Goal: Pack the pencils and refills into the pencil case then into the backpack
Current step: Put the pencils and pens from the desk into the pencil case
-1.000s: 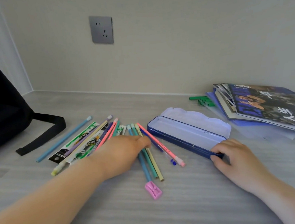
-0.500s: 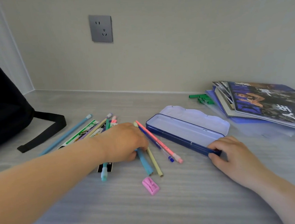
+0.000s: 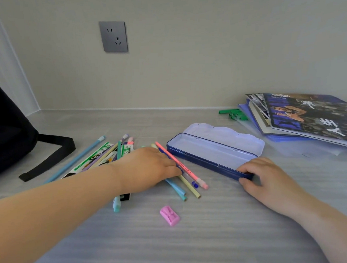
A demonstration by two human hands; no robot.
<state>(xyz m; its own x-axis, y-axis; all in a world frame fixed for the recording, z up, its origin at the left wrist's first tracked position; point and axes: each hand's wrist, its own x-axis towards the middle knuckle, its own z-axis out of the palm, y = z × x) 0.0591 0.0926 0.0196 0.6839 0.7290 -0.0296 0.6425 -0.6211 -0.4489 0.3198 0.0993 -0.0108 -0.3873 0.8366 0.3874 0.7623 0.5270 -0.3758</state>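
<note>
A blue pencil case [image 3: 209, 155] lies open and empty in the middle of the table, its pale lid [image 3: 227, 135] folded back. My right hand [image 3: 263, 178] grips its near right corner. Left of it lie several pastel pencils [image 3: 185, 186] and green-and-white refill packets [image 3: 96, 158]. My left hand [image 3: 148, 166] rests flat on the pile, fingertips against a pink pencil [image 3: 179, 166] beside the case; I cannot tell whether it grips anything. The black backpack [image 3: 0, 132] stands at the far left, its strap [image 3: 52, 155] trailing on the table.
A pink sharpener [image 3: 170, 215] lies in front of the pencils. A stack of magazines [image 3: 308, 120] sits at the right with green pieces [image 3: 233, 113] behind it. A wall with a grey socket [image 3: 113, 36] closes the back.
My left hand slid right over the pile, pushing the pencils toward the case. A teal pencil now sticks out under my wrist. The right hand stayed on the case corner.
</note>
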